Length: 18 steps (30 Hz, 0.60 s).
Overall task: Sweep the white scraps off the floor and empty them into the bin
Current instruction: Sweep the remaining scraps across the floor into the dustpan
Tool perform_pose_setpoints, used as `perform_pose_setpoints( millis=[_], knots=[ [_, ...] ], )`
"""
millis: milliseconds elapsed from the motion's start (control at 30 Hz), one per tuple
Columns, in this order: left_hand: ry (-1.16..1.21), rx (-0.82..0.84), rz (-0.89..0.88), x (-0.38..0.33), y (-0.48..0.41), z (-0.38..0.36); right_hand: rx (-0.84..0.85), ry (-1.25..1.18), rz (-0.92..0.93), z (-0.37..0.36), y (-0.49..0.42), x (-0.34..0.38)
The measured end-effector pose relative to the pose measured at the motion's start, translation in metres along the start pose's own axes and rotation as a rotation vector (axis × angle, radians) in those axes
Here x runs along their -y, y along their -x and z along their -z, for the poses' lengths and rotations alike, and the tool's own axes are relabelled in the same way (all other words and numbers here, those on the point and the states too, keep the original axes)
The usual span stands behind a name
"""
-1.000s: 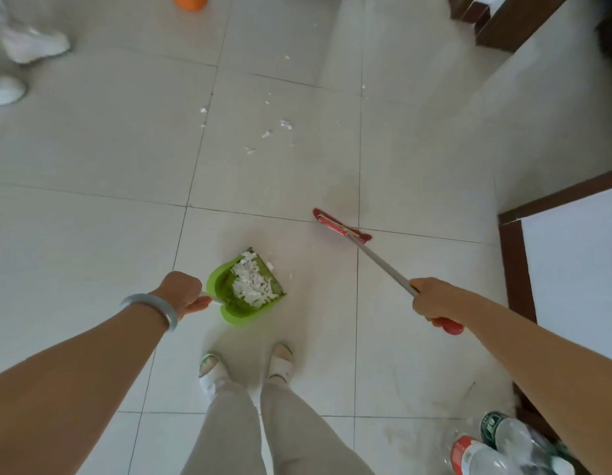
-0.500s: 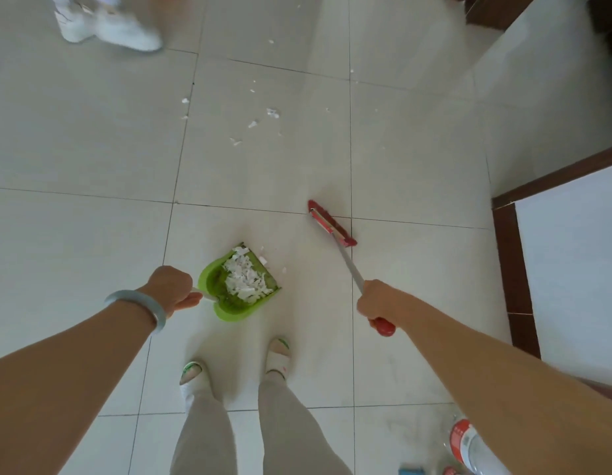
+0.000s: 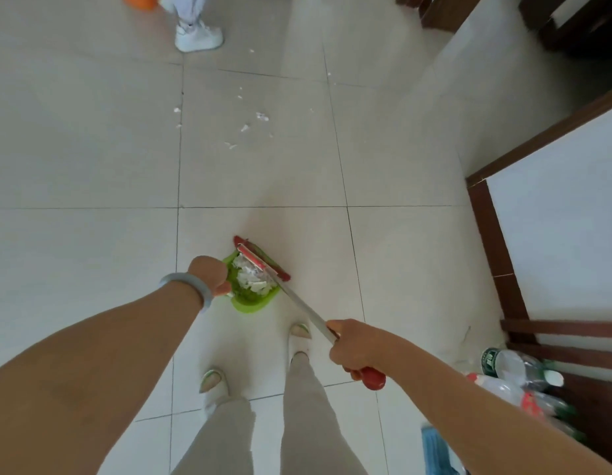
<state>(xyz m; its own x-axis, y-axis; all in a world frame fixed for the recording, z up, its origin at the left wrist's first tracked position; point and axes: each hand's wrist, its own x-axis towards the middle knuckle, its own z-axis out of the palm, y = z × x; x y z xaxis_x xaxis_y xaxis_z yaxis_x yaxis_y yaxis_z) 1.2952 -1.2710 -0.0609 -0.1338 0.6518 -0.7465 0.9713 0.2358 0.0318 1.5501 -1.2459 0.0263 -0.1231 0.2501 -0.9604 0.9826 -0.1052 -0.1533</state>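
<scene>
1. My two slippers (image 3: 212, 380), toes pointing forward on the pale tiled floor (image 3: 92, 149).
2. My right hand (image 3: 357, 349): fingers wrapped tight round the broom (image 3: 301, 305) just above its red end cap, shaft slanting forward and left.
3. Plastic bottles (image 3: 514, 368), lying in a heap at my right beside a dark wooden frame (image 3: 496, 255).
4. My left hand (image 3: 208, 274), grey bracelet (image 3: 195, 286) on the wrist: fist clenched at the near-left edge of the dustpan (image 3: 249, 301), gripping its handle, which the fist mostly hides.
5. Dustpan, green, just ahead of my feet; whether it touches the floor I cannot tell. It holds a pile of white scraps (image 3: 249, 277).
6. Broom head (image 3: 263, 260), red, lying across the pan's far right edge, against the pile.
7. Loose scraps (image 3: 244, 127), small and scattered on the next tile forward, well apart from the pan.
8. A white shoe (image 3: 198, 37) of another person, far ahead.
9. An orange object (image 3: 140, 0), cut off by the top edge.
</scene>
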Motion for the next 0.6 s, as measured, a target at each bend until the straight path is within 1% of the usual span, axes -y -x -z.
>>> perform_pose_setpoints(
  millis=[100, 333, 600],
  knots=[
    [-0.066, -0.016, -0.05, 0.025, 0.017, -0.016, -0.043, 0.008, 0.004, -0.019, 0.014, 0.005],
    [-0.142, -0.036, -0.085, 0.08, 0.046, -0.05, -0.113, 0.025, -0.03, -0.039, 0.021, 0.022],
    [-0.12, -0.021, -0.006, 0.116, 0.061, -0.081, -0.187, 0.011, -0.177, -0.02, -0.021, 0.056]
  ],
)
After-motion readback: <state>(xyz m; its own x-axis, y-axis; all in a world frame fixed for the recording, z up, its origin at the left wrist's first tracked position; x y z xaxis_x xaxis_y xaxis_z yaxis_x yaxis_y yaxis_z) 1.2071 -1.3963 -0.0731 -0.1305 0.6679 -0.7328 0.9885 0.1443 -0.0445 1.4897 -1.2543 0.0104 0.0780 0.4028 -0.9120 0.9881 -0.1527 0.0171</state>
